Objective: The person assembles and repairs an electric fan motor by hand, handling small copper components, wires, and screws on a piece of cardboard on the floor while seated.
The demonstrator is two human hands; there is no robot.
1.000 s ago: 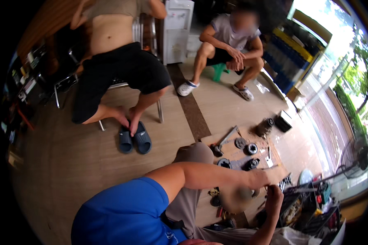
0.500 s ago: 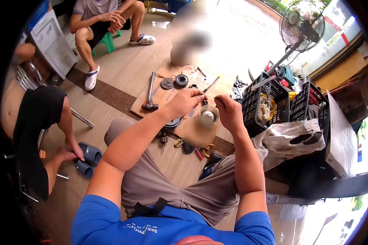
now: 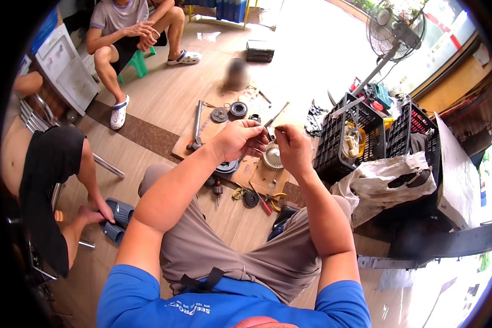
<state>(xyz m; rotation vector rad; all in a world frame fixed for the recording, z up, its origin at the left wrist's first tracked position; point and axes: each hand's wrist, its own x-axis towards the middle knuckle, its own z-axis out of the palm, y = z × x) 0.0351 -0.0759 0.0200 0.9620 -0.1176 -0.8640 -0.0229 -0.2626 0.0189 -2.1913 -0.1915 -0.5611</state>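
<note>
Above a cardboard sheet (image 3: pixel 205 131) my two hands are held close together. My left hand (image 3: pixel 238 141) has thumb and forefinger pinched, its other fingers loosely curled. My right hand (image 3: pixel 294 147) is closed in a pinch facing it. Something small lies at the fingertips, too small to name. Just below them is a pale finned fan wheel (image 3: pixel 273 157), partly covered by my right hand. A round grey part (image 3: pixel 227 167) shows under my left hand. Farther off on the cardboard lie a hammer (image 3: pixel 197 123), a grey disc (image 3: pixel 219 115), a black ring (image 3: pixel 238 109) and a screwdriver (image 3: pixel 279 113).
Nearer me lie a drill chuck (image 3: pixel 218 189), a black roll (image 3: pixel 251 200), a red-handled screwdriver (image 3: pixel 265 206) and yellow-handled pliers (image 3: pixel 279 200). Black crates (image 3: pixel 339 136) and a standing fan (image 3: pixel 396 30) are at right. Two people sit at left, near grey slippers (image 3: pixel 120 213).
My hands' fingertips have come slightly closer together. The lower fingers of my left hand have loosened outward. The whole view has shifted a little.
</note>
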